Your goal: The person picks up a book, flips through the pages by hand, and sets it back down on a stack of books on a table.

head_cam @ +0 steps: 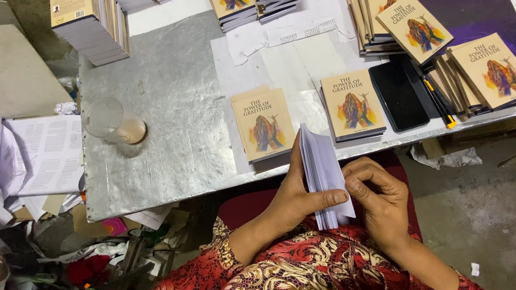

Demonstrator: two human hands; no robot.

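The left hand [298,192] is wrapped round a bundle of white book pages [324,176], thumb on the near side, fingers behind, holding it on edge above the lap, just near of the metal table [171,109]. The right hand [375,193] is half curled, w/ its fingertips pinching the bundle's right side. On the table, just far of the hands, lie 2 small stacks of tan books: 1 [263,124] to the left, 1 [352,104] to the right. A black phone [398,95] lies right of them. A clear plastic cup [112,121] lies tipped on the left part of the table. More book stacks [452,48] sit far right.
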